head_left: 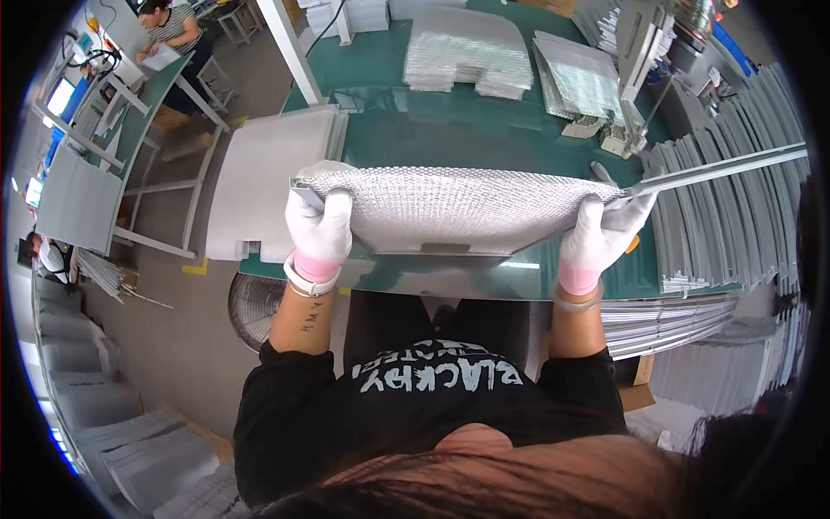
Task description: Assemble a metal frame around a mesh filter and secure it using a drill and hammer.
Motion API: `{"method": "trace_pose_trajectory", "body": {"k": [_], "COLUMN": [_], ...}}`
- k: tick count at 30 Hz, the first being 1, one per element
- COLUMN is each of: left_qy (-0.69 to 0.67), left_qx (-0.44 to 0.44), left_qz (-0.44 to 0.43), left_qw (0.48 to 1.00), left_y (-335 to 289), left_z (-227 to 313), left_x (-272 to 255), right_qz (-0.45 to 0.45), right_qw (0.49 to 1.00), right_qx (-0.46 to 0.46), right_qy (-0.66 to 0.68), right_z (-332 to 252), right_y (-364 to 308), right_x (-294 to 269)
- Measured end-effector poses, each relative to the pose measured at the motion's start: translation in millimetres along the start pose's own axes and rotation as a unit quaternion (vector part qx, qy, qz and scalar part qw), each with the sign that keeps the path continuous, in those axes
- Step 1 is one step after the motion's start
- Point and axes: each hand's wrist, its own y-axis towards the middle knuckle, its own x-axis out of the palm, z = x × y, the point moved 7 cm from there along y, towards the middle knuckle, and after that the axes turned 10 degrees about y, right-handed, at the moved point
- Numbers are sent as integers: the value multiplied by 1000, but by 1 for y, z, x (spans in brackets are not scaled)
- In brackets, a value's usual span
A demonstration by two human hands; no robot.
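A mesh panel [458,208] lies along the worktop's [450,130] near edge; mesh stacks [471,48] at its far edge, metal strips [718,216] along its right edge.

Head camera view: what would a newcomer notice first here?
First, the silvery mesh panel at the centre, held over the green table by two white-gloved hands, the left hand and right hand, one at each end. The right hand also holds a long metal strip. Stacks of similar mesh panels lie at the table's far side.
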Motion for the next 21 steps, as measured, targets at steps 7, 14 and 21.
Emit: {"method": "trace_pose_trajectory", "body": {"k": [7,14,21], "left_qy": [-7,3,-19], "left_qx": [-7,-30,-44], "left_qz": [17,15,13], "left_qw": [1000,999,999], "left_y": [-2,-1,-5], "left_z": [6,-6,-8], "left_x": [2,-3,-2], "right_qz": [-100,-423,-463], "right_qw": [988,898,877], "right_qx": [84,0,27], "right_qy": [86,-122,-122], "right_z": [6,-51,-62], "right_y": [11,71,83], "right_x": [-7,26,29]}}
